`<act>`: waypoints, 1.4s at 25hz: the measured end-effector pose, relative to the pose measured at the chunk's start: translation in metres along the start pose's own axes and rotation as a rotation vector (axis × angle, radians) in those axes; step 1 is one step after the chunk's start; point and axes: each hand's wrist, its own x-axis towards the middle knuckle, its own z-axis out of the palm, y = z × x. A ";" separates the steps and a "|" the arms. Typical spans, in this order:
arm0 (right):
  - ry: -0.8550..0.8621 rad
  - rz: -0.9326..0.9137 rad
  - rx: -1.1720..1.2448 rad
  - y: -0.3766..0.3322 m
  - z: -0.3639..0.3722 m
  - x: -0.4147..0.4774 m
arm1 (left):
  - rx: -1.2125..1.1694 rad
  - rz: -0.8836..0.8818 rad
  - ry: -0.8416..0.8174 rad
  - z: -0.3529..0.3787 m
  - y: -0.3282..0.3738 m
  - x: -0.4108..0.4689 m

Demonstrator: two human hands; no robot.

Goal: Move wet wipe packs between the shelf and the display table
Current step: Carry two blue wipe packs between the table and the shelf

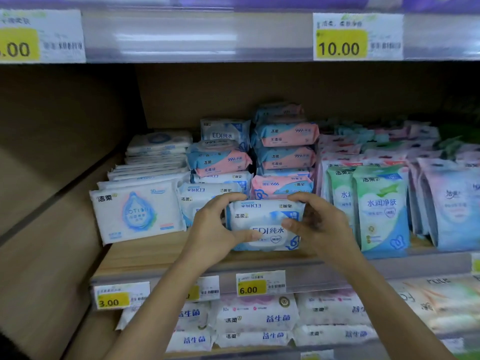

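A white and blue wet wipe pack (265, 222) stands upright at the front of the wooden shelf (145, 255), in the middle of the view. My left hand (213, 229) grips its left side, fingers curled over the top edge and thumb on the front. My right hand (319, 224) grips its right side the same way. Behind it lie pink and blue wipe packs (285, 136) in stacks, and another white and blue pack (197, 201) stands just left of it.
A white pack with a blue drop (137, 211) leans at the shelf's left. Green and blue packs (379, 209) and lilac packs (449, 203) stand at the right. Price tags (259, 283) line the shelf edge. More white packs (254, 315) fill the shelf below. An upper shelf rail (197, 37) runs overhead.
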 end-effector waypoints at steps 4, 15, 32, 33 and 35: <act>-0.112 -0.004 0.028 -0.008 0.009 0.003 | -0.050 -0.031 0.069 -0.011 -0.012 -0.008; -0.177 -0.057 -0.045 -0.035 0.052 0.033 | -0.062 -0.081 0.143 -0.055 -0.028 -0.019; -0.168 0.018 -0.422 -0.044 0.101 0.157 | -0.135 -0.093 0.052 -0.065 -0.032 -0.028; -0.144 0.011 -0.389 -0.044 0.100 0.156 | -0.143 -0.099 0.068 -0.066 -0.033 -0.029; -0.120 0.030 -0.305 -0.043 0.099 0.152 | -0.161 -0.115 0.099 -0.071 -0.035 -0.031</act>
